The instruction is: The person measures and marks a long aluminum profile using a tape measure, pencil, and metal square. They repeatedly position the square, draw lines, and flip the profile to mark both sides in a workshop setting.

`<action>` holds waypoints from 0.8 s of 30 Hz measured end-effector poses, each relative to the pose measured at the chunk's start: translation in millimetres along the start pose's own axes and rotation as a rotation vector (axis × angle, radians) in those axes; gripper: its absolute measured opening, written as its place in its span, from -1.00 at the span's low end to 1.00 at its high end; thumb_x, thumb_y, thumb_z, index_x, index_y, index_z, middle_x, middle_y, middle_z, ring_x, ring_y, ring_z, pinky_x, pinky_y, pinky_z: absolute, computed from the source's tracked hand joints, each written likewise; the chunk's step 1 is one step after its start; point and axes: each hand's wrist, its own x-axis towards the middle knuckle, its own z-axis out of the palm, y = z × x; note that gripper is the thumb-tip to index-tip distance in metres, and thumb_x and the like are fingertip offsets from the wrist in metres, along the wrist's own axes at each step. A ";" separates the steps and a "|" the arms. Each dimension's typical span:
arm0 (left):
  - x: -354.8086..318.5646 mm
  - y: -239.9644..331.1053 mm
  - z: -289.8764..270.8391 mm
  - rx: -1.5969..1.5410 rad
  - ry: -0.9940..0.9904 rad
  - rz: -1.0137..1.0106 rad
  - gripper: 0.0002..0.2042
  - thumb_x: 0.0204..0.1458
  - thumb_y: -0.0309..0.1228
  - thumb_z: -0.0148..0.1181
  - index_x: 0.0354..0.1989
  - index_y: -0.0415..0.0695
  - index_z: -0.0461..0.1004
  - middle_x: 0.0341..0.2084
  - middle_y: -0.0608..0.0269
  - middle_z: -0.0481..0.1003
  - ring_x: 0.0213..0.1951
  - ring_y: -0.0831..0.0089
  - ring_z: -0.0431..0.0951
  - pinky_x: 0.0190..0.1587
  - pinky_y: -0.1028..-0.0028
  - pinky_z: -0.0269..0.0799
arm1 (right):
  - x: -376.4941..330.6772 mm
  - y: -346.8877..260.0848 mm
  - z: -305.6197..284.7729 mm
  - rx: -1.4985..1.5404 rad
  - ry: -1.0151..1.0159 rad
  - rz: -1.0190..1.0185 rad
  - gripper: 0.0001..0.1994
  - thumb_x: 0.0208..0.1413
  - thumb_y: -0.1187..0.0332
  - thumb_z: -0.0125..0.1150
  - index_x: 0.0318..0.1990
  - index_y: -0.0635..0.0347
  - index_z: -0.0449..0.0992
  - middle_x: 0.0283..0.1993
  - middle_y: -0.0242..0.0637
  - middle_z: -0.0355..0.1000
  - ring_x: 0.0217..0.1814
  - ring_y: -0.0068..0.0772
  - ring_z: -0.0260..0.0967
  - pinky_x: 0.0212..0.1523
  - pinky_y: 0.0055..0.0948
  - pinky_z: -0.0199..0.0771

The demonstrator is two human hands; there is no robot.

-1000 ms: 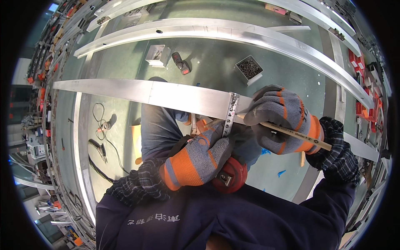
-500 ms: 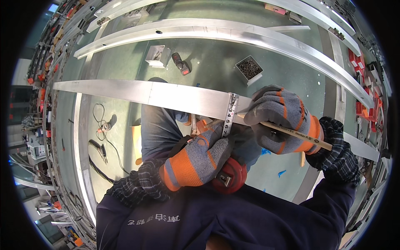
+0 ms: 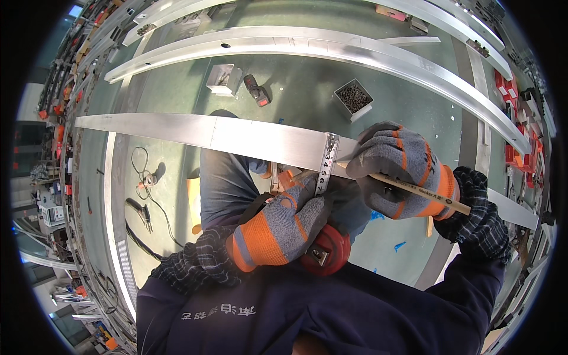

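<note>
— What are the hands doing, finger by finger?

— The left hand, in a grey and orange work glove, is curled tight around a red tape measure case at lower centre of the frame. Its fingers are closed on the case, and the tape blade runs up from there across the aluminium bar.

— And the other one?

— The right hand, gloved the same way, pinches a wooden pencil between thumb and fingers, clamped shut on it. The pencil tip meets the bar just right of the blade, near centre frame; the knuckles rest over the bar's lower edge.

— Any containers around?

— Two on the green floor in the upper middle. A small square box is filled with dark screws. To its left a pale open box has contents too small to tell. A cordless drill lies between them.

— How much room at the edges?

— The bar spans from middle left to far right, with bare metal stretching left of the blade. More curved aluminium rails arc across the top, well apart from the hands. Cables and a tool lie on the floor at left.
</note>
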 end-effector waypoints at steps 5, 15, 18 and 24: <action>-0.6 -8.9 0.6 0.118 -0.003 0.047 -0.58 0.53 -0.36 0.01 0.40 -0.36 0.44 0.08 -0.11 0.62 0.18 0.07 0.60 0.34 0.12 0.43 | 1.1 0.5 -3.3 0.034 -0.013 -0.030 -0.63 -0.03 0.45 0.45 -0.02 0.05 0.57 -0.10 -0.28 0.73 -0.10 -0.05 0.69 0.17 0.01 0.67; 1.1 4.1 -1.5 0.107 -0.027 -0.053 -0.62 0.53 -0.52 -0.02 0.42 -0.40 0.42 0.28 -0.13 0.54 0.36 0.15 0.56 0.51 0.25 0.43 | 1.3 2.4 -0.8 0.026 0.010 -0.018 -0.72 -0.07 0.50 0.41 -0.14 0.06 0.60 -0.20 -0.32 0.71 -0.21 -0.08 0.68 0.11 -0.05 0.70; 2.7 20.7 1.1 -0.123 0.022 -0.069 -0.62 0.51 -0.57 -0.03 0.42 -0.40 0.39 0.28 -0.10 0.54 0.32 0.17 0.59 0.46 0.28 0.48 | 2.4 0.5 -1.3 0.028 0.007 0.003 -0.74 -0.07 0.51 0.40 -0.17 0.06 0.61 -0.22 -0.34 0.70 -0.23 -0.09 0.67 0.10 -0.06 0.70; 2.8 20.2 2.7 -0.218 0.055 -0.147 -0.61 0.53 -0.49 -0.05 0.44 -0.35 0.38 0.14 -0.06 0.59 0.18 0.21 0.64 0.32 0.30 0.53 | 3.4 -0.9 -3.6 0.017 -0.017 -0.003 -0.72 -0.05 0.49 0.39 -0.12 0.07 0.61 -0.18 -0.33 0.70 -0.18 -0.10 0.68 0.13 -0.03 0.69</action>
